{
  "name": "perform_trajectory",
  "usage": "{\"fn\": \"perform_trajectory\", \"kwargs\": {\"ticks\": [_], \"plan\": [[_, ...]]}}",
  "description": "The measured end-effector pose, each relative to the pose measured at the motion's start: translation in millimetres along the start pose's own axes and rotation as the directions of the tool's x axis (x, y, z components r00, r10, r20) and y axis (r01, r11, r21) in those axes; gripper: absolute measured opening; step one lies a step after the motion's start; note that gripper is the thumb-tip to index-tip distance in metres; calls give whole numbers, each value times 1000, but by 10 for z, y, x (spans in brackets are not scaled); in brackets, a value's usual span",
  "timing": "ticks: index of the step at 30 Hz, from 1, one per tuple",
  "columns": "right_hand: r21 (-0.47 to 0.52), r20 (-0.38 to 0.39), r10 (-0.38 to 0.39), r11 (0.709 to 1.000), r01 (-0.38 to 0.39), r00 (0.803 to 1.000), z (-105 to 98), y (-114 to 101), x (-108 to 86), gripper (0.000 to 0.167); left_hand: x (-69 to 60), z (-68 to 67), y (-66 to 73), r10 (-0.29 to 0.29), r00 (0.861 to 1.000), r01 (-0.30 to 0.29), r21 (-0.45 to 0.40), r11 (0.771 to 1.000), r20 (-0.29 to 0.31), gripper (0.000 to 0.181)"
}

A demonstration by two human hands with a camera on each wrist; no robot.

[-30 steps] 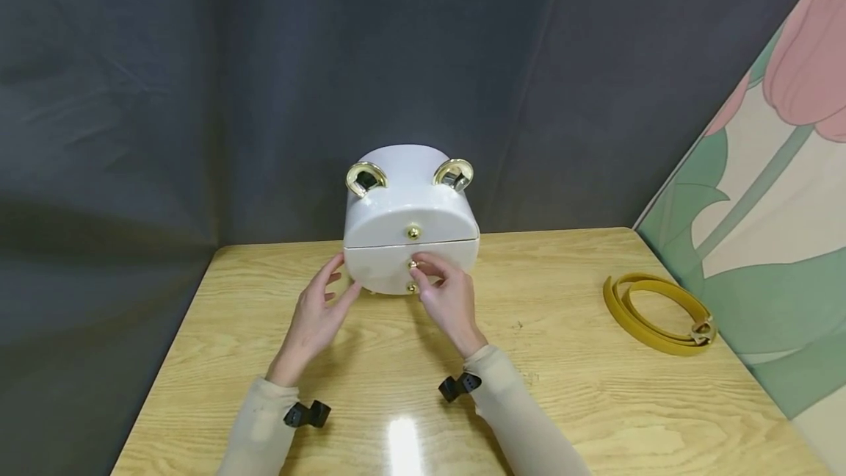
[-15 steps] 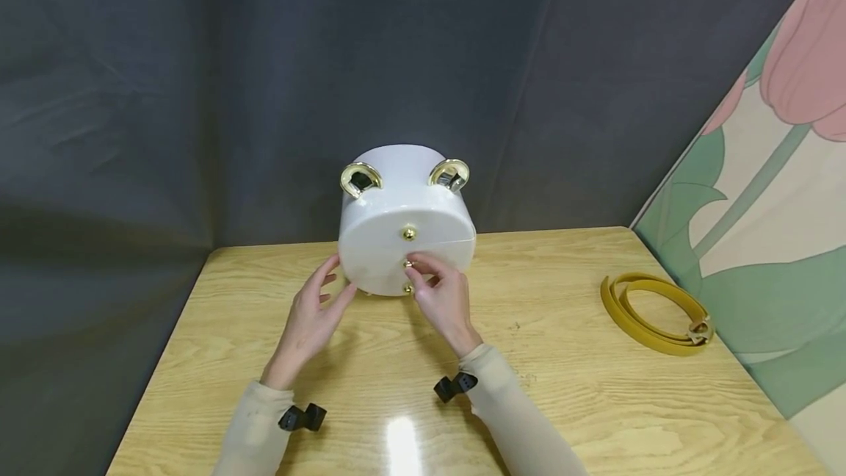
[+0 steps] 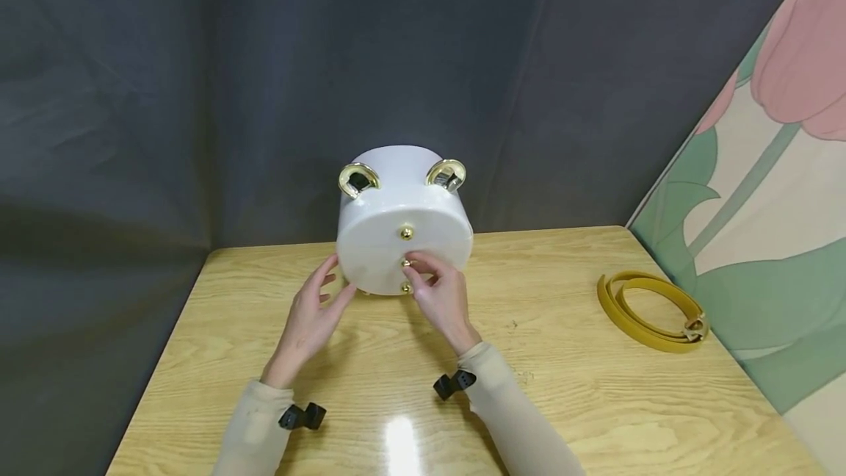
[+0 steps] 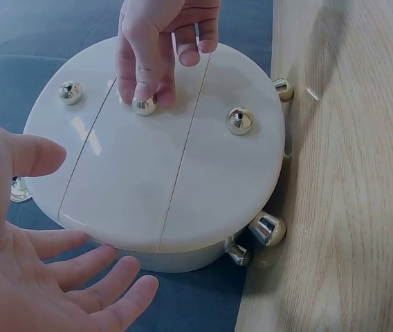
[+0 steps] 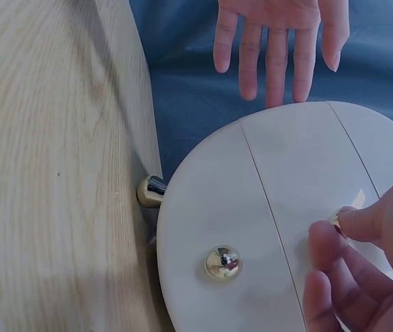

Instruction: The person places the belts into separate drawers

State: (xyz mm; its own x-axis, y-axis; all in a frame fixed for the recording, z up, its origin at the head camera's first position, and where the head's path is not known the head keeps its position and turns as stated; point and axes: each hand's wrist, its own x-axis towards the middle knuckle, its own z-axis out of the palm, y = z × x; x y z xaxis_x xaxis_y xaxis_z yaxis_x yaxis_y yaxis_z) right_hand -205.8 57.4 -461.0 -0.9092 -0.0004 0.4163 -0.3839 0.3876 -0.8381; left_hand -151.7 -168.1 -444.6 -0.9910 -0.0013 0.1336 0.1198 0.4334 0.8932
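Observation:
A white rounded jewelry box [image 3: 370, 241] stands on the table near the dark curtain. It has gold ear-like rings [image 3: 359, 179] on top, short gold feet [image 4: 268, 228] and several drawer fronts divided by thin seams. My right hand [image 3: 446, 303] pinches the middle gold knob [image 4: 144, 107] between thumb and fingers. Above that is the top knob [image 3: 406, 233], and below it the bottom knob [image 5: 223, 263]. My left hand [image 3: 311, 322], fingers spread, is at the box's lower left side; its fingertips lie at the edge, though firm contact is hard to tell.
A coiled mustard-yellow belt [image 3: 651, 312] lies on the wooden table [image 3: 562, 402], to the right. Behind the box hangs a dark curtain [image 3: 317, 79]. A tulip-patterned panel [image 3: 780, 241] borders the table's right side.
The dark gap between the top and middle drawer fronts has closed, and the front now looks flush. Both hands keep their places on the box; the head view shifts slightly.

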Motion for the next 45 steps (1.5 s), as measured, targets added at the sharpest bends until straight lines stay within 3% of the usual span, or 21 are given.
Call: {"fn": "perform_trajectory", "kwargs": {"ticks": [13,23,28,33,37,45], "plan": [[99,77,10,995,-18,997,-97,9,-46,25,-9,21,-23,7,1000,-7,2,1000,2,69],[24,106,39,999,-42,994,-187,111,-128,24,-27,10,-10,9,1000,-9,-7,1000,1,71],[-40,85,23,999,-19,996,-257,148,-151,21,-22,64,-31,-49,999,49,-7,999,3,79],[-51,75,37,998,-33,997,-328,182,-180,21,-35,111,-68,-113,993,114,56,992,-25,58],[-34,88,58,998,-55,994,-410,165,-224,21,-41,164,-92,-110,994,111,96,989,-15,39],[-53,93,51,998,-46,994,-611,153,-243,21,-12,290,-122,-98,995,98,96,991,-5,35]]}}
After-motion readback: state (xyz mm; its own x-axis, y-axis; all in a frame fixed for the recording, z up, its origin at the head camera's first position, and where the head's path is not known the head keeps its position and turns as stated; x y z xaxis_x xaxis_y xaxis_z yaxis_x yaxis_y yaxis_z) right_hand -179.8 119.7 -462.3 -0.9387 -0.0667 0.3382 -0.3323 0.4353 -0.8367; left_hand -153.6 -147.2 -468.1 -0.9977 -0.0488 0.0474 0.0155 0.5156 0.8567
